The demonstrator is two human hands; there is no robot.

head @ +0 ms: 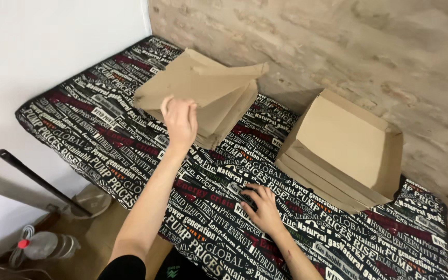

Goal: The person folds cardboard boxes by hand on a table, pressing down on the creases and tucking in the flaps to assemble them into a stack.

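Two hands are at work on our cloth-covered table (105,135). Our left hand (180,120) pinches the top cardboard sheet (193,83), lifting its near edge off the stack of flat cardboard (224,116) near the back wall. Our right hand (263,207) rests flat, fingers spread, on the printed cloth. Further right, a pile of folded boxes (346,148) leans against the stone wall (338,46).
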